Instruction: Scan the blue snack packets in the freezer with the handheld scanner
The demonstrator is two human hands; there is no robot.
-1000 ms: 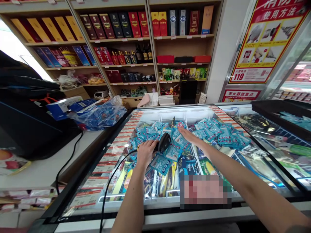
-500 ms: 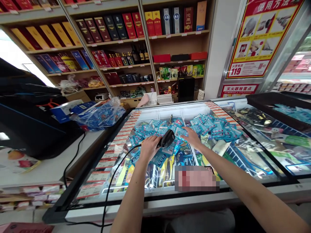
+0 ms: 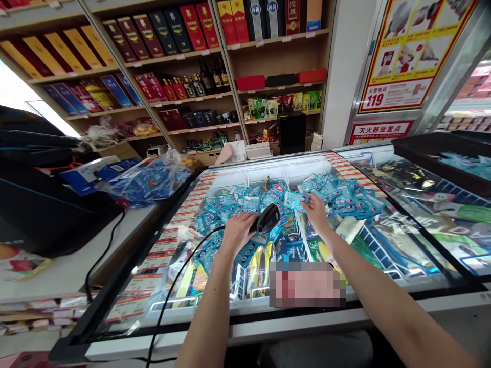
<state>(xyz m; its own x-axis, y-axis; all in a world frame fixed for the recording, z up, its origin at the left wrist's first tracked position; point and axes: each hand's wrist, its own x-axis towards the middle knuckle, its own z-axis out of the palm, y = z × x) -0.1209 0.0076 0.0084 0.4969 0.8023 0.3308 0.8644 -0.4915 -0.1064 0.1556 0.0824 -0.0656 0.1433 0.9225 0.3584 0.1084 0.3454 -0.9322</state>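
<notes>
My left hand (image 3: pixel 238 231) is wrapped round a black barcode scanner (image 3: pixel 267 220), its head turned to the right and its cable trailing down at the left. Between the fingers of my right hand (image 3: pixel 315 209) is a small light-blue packet (image 3: pixel 295 200), held by its right end. Similar blue packets lie loose in a left heap (image 3: pixel 215 210) and a right heap (image 3: pixel 345 197) on the glass top of a chest freezer (image 3: pixel 161 286). The scanner is just left of and below the held packet.
A pixelated flat object (image 3: pixel 307 285) lies on the near glass. A clear bag of blue packets (image 3: pixel 153 179) sits on the counter at the left, beside a dark machine (image 3: pixel 34 204). A dark tray (image 3: pixel 452 158) stands far right. Shelves with boxes (image 3: pixel 169 36) rise behind.
My right hand has moved slightly right with the light-blue packet lifted out of the heap. The left hand keeps the scanner in nearly the same place. The view has shifted a little.
</notes>
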